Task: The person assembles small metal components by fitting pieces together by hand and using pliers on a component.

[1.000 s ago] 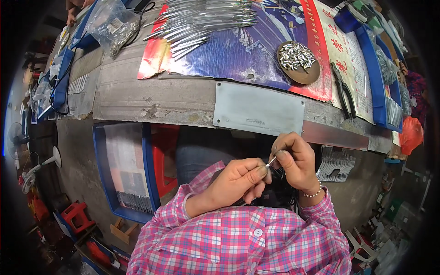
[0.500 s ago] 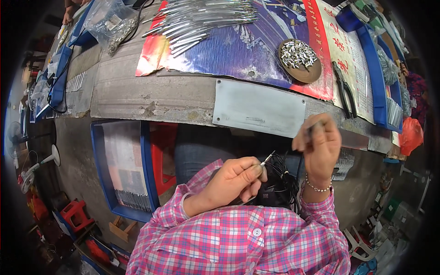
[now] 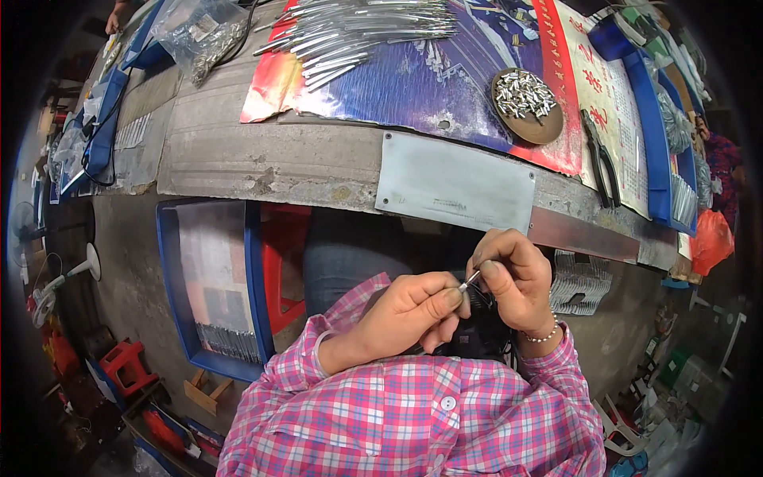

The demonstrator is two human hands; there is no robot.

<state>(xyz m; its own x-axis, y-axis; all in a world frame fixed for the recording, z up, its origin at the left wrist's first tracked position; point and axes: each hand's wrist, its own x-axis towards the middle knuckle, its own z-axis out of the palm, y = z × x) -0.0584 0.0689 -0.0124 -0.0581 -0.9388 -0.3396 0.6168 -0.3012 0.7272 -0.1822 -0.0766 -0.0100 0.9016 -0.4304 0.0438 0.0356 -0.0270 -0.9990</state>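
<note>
Between thumb and fingers, my left hand (image 3: 413,312) pinches a slim silvery metal rod (image 3: 470,281) in front of my chest. Only its short, narrow end shows; the rest is hidden in the hand. My right hand (image 3: 515,280) is closed at that end, thumb and index finger meeting around the tip. Whether a small part sits in the right fingertips cannot be made out. Ahead on the bench, a round brown dish (image 3: 544,129) holds many small silvery metal pieces (image 3: 524,94). Long thin metal rods (image 3: 373,32) lie in a pile at the far middle.
Black-handled pliers (image 3: 601,163) lie right of the dish. A pale metal plate (image 3: 455,181) is fixed at the bench edge. Below left stands a blue tray (image 3: 256,278) with a row of metal parts, beside a red stool (image 3: 284,270). Blue bins (image 3: 658,143) line the right side.
My right hand has moved left and down from near the bench edge to the rod's tip, where its fingers now close. My left hand keeps its pinch, almost still.
</note>
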